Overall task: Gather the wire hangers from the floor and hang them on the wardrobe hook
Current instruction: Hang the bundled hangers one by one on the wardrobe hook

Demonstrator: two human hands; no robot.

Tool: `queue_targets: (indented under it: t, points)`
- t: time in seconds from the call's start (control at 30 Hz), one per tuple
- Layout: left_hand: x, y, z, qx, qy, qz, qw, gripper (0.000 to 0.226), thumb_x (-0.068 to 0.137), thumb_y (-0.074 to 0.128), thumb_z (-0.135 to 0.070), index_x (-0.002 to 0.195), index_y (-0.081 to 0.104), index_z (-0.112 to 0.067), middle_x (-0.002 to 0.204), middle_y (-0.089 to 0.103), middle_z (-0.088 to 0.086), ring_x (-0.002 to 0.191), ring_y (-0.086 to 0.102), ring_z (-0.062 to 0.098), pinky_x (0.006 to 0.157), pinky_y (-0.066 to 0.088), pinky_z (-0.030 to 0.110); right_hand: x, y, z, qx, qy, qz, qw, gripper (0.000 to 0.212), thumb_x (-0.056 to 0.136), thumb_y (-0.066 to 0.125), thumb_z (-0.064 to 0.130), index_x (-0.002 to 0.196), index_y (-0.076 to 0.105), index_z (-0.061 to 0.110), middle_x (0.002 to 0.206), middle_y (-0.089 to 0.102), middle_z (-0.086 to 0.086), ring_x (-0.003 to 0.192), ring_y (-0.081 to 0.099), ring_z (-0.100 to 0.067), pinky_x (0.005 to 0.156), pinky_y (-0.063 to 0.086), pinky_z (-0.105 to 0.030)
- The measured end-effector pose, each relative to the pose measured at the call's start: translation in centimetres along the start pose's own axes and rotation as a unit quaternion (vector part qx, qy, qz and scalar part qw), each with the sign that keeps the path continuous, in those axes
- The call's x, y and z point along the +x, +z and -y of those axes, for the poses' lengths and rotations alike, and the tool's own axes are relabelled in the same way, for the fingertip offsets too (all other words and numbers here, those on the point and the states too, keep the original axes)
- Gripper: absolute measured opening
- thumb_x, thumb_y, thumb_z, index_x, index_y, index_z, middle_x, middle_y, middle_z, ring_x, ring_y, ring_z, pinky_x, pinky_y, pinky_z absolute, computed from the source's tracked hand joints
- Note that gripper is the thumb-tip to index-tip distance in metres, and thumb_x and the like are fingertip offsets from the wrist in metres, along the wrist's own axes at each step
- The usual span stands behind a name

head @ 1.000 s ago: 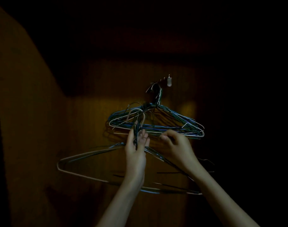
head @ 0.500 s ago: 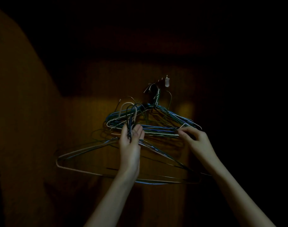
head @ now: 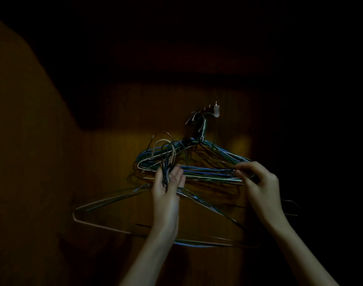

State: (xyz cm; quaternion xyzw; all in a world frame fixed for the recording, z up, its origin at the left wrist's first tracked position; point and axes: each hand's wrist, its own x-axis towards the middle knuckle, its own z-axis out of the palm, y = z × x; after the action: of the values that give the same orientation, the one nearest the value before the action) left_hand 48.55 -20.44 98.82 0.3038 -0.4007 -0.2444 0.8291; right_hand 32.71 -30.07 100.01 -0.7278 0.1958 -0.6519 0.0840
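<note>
Wire hangers held by their necks (head: pixel 166 172) sit gripped in the left hand (head: pixel 166 188), below the wardrobe hook (head: pixel 216 110). The right hand (head: pixel 259 182) pinches the bundle already hung (head: pixel 197 172). Tangled wires could snag, dragging hung ones off.

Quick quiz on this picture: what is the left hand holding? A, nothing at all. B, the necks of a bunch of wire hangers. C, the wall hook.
B: the left hand grips the gathered necks of a bunch of hangers whose frames hang below it, under the hook.
</note>
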Motion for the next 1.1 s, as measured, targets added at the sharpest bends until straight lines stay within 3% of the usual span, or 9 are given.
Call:
queue_targets:
  t: [0.13,0.23,0.37,0.5,0.63,0.77,0.97,1.1]
  points:
    - [1.1,-0.2,0.3,0.0,0.0,-0.005,1.0,0.05,0.1,0.032,-0.002,0.145,0.025,-0.02,0.129,0.053,0.013,0.109,0.058,0.016,0.096,0.043,0.027,2.5,0.0,0.3,0.02,0.022,-0.043,0.999,0.015,0.084,0.063,0.001,0.091,0.067,0.013,0.086,0.064,0.006,0.08,0.059,0.004,0.075,0.044,-0.003]
    - [1.8,-0.2,0.3,0.004,0.005,-0.001,1.0,0.051,0.1,0.034,-0.004,0.148,0.023,-0.014,0.132,0.053,0.015,0.108,0.059,0.012,0.091,0.047,0.025,4.4,0.4,0.0,0.026,0.063,-0.04,0.997,0.013,0.086,0.061,0.005,0.09,0.066,0.017,0.082,0.061,0.013,0.079,0.056,0.007,0.07,0.044,-0.002]
    - [2.3,-0.1,0.1,-0.005,0.015,-0.002,1.0,0.049,0.099,0.034,-0.004,0.147,0.026,-0.014,0.132,0.053,0.014,0.107,0.059,0.012,0.095,0.043,0.027,6.1,2.1,-1.5,0.069,0.14,-0.017,0.988,0.012,0.089,0.058,0.008,0.091,0.066,0.017,0.083,0.059,0.014,0.079,0.056,0.001,0.067,0.045,-0.011]
    - [2.8,-0.3,-0.1,-0.008,0.029,-0.005,1.0,0.045,0.099,0.034,-0.002,0.142,0.032,-0.015,0.125,0.055,0.011,0.11,0.057,0.016,0.097,0.043,0.028,8.0,4.3,-3.7,0.06,0.178,0.011,0.982,0.011,0.089,0.059,0.007,0.093,0.069,0.01,0.083,0.062,0.005,0.086,0.059,-0.012,0.077,0.049,-0.024]
    - [3.4,-0.5,0.0,0.009,0.045,-0.001,0.999,0.04,0.099,0.035,-0.002,0.134,0.04,-0.02,0.118,0.059,0.006,0.108,0.059,0.011,0.094,0.045,0.026,9.8,6.1,-5.9,0.029,0.213,0.035,0.976,0.014,0.088,0.059,0.006,0.098,0.069,0.006,0.099,0.067,-0.007,0.097,0.061,-0.019,0.088,0.05,-0.035]
    - [3.9,-0.7,0.0,0.002,0.043,-0.006,0.999,0.043,0.098,0.036,-0.001,0.138,0.038,-0.017,0.12,0.058,0.008,0.109,0.059,0.012,0.093,0.045,0.025,10.8,7.2,-7.4,0.017,0.245,0.054,0.968,0.014,0.089,0.058,0.007,0.099,0.068,0.007,0.104,0.066,-0.009,0.099,0.06,-0.021,0.087,0.051,-0.036]
    - [4.1,-1.1,0.5,0.002,0.04,0.0,0.999,0.047,0.098,0.035,-0.001,0.143,0.035,-0.014,0.125,0.057,0.011,0.115,0.057,0.015,0.095,0.049,0.024,10.7,7.4,-8.0,-0.009,0.244,0.066,0.968,0.011,0.088,0.059,0.006,0.095,0.068,0.007,0.096,0.065,-0.007,0.086,0.059,-0.016,0.081,0.053,-0.035]
    - [3.7,-0.9,0.5,0.005,0.041,0.003,0.999,0.04,0.099,0.035,-0.003,0.132,0.041,-0.023,0.123,0.057,0.008,0.11,0.058,0.011,0.095,0.046,0.025,10.3,7.2,-8.1,-0.048,0.229,0.063,0.97,0.011,0.088,0.061,0.011,0.095,0.07,0.011,0.091,0.061,0.0,0.086,0.059,-0.015,0.083,0.054,-0.04]
